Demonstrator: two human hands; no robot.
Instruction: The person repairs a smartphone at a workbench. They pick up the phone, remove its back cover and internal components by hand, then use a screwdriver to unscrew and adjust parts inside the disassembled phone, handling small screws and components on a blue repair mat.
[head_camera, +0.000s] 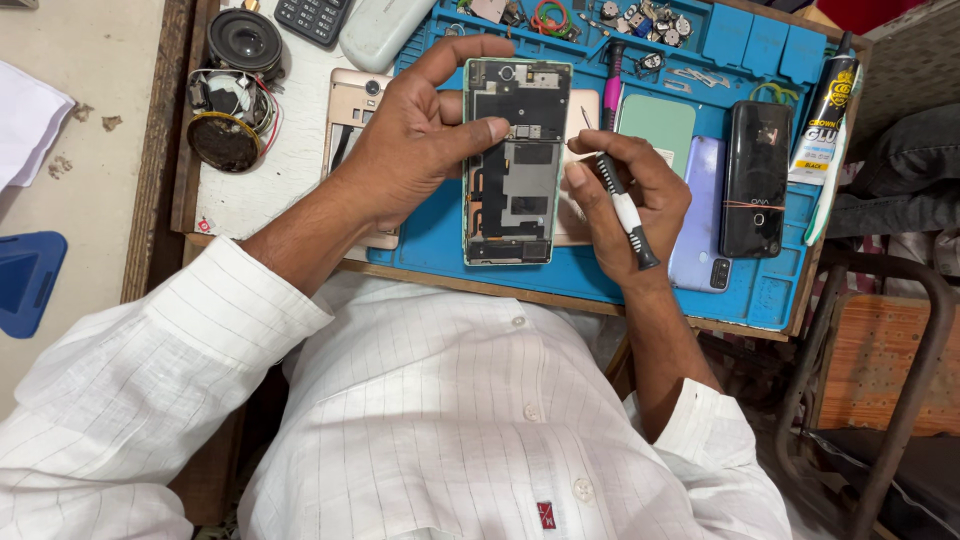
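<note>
From the head camera we look down on an opened smartphone with its back cover off and dark inner plates showing (516, 160), lying on a blue silicone repair mat (440, 235). Our left hand (415, 135) pins it there: thumb pressed across the middle of the board, forefinger curled over the top edge, likely so the frame cannot slide under the tool. Our right hand (632, 190) has its fingers closed around a slim black-and-white precision screwdriver (617, 193), tip angled up beside the phone's right edge, near the upper screws.

Counting around the mat: one black phone bound with a rubber band (756, 178), one lilac phone back (700, 215), one pale green phone back (655, 128), and one rose-gold rear shell (352, 120) half under our left wrist. Two round speaker parts (234, 95) sit on the white tabletop at the left. One black glue tube (826, 115) rests at the mat's right edge. Small screws fill the mat's top trays; we cannot count them.
</note>
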